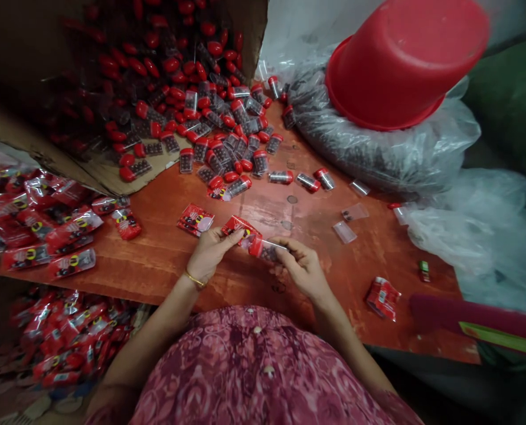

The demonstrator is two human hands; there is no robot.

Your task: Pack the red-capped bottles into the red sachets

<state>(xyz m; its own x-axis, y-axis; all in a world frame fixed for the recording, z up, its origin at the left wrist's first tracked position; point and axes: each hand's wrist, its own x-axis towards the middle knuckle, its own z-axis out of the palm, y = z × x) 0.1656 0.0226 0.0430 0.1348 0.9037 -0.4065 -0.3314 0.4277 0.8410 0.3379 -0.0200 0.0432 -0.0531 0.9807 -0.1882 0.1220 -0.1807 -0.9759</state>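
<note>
My left hand (210,251) pinches a red printed sleeve (240,227) between thumb and fingers. In my right hand (303,264) is a clear container with a red cap (267,249) and dark pieces inside. The container lies sideways, its capped end against the open end of the sleeve; how far it is inside I cannot tell. Just left of the sleeve, flat red printed sleeves (195,219) lie on the table. Another capped container (238,186) rests beyond my hands, beside a bit of red printed wrap.
A cardboard box (152,177) spills many red-capped containers onto the orange table (156,260). Wrapped ones (73,262) pile up at the left, more below the edge. A red tub (404,65) sits on a plastic bag (369,159) at the back right.
</note>
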